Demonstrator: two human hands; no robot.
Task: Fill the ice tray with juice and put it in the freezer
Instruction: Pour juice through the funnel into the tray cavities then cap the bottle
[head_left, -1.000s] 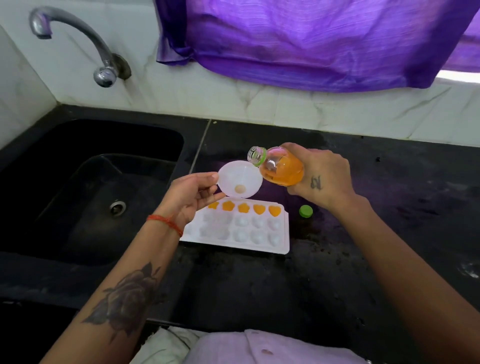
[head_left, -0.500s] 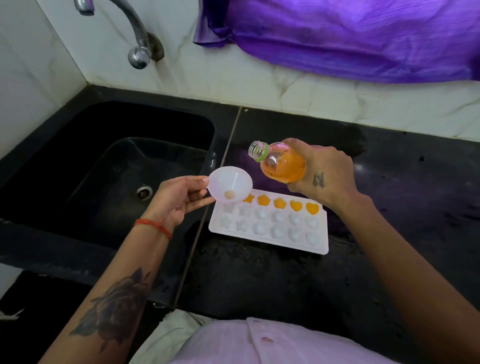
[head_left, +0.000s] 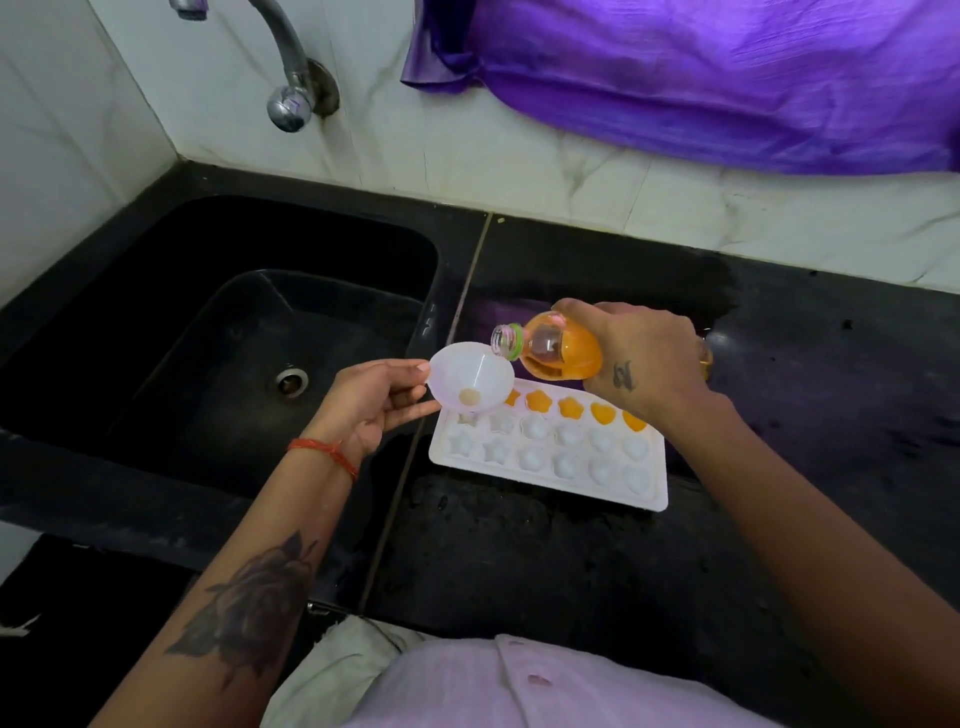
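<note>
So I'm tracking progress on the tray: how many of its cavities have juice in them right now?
5 visible, all in the ice tray's far row: one partly behind the funnel, then and by the right hand. The funnel may hide another.

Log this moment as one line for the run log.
left hand holds funnel over ice tray | right hand tips juice bottle at funnel | back row filled, other rows empty

head cam | looks forward-down | near countertop (head_left: 571, 561) | wide angle
</note>
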